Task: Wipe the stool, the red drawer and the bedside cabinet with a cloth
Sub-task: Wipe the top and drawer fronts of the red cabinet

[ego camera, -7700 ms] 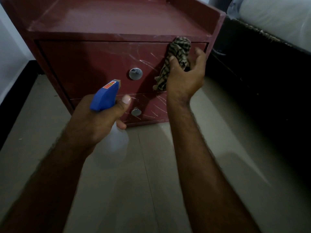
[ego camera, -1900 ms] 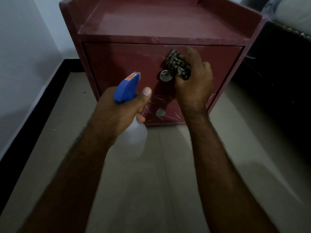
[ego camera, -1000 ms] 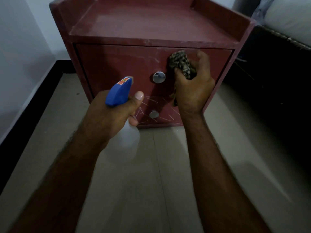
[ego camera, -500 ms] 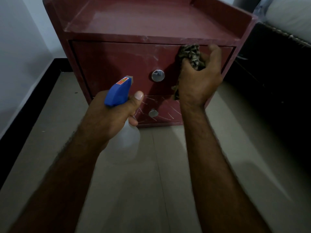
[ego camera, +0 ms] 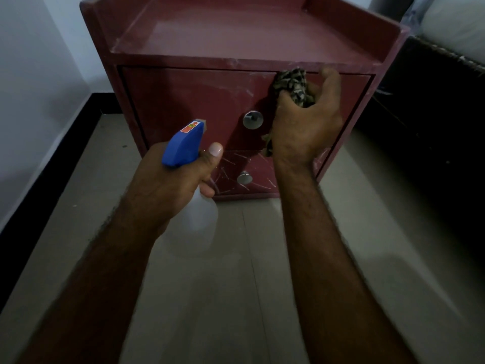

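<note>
A dark red bedside cabinet (ego camera: 236,35) stands on the floor ahead of me. Its upper red drawer (ego camera: 189,101) has a round metal knob (ego camera: 252,120); a smaller lower drawer (ego camera: 252,177) is scratched. My right hand (ego camera: 304,127) is closed around a bunched striped cloth (ego camera: 291,84) and presses it against the upper drawer front near its top edge, right of the knob. My left hand (ego camera: 173,185) grips a spray bottle (ego camera: 187,145) with a blue head and clear body, held in front of the drawers. No stool is in sight.
A white wall (ego camera: 34,74) with a black skirting (ego camera: 47,164) runs along the left. A dark bed frame (ego camera: 433,122) with a pale mattress (ego camera: 456,24) stands close on the right. Pale floor tiles (ego camera: 236,285) lie below my arms.
My right hand has carried the cloth from beside the knob up and to the right, to the drawer's top edge. The left hand keeps the spray bottle in much the same place.
</note>
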`<state>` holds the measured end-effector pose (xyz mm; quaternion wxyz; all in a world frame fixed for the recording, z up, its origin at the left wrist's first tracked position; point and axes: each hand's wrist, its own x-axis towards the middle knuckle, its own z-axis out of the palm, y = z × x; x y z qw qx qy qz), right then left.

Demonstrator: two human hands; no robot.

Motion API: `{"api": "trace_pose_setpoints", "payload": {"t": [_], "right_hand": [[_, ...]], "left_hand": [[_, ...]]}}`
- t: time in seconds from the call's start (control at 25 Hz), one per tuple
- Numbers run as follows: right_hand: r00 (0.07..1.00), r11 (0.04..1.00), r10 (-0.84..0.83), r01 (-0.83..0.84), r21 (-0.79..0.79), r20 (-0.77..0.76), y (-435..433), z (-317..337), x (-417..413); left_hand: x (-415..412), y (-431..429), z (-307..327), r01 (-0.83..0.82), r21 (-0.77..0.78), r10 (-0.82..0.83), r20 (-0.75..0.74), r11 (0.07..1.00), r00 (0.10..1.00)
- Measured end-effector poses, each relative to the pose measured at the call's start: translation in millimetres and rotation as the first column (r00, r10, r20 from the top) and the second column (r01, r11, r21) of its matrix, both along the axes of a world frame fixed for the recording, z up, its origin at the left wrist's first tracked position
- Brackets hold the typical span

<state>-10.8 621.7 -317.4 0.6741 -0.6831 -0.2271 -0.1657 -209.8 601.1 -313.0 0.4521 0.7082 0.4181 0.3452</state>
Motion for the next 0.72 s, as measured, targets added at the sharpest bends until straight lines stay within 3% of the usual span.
{"api": "trace_pose_setpoints", "payload": {"t": [0.52, 0.72], "right_hand": [[0.983, 0.983, 0.185, -0.185, -0.01, 0.005, 5.5, -1.7, -20.4], [0.993, 0.995, 0.101, -0.1, 0.018, -0.057, -2.6, -1.9, -8.1]], "left_hand": [[-10.7, 6.0, 4.3, -0.025, -0.006, 0.025, -0.019, 1.0, 0.999], [-13.8, 7.4, 5.0, -0.011, -0.004, 0.011, 0.008, 1.0, 1.0]]}}
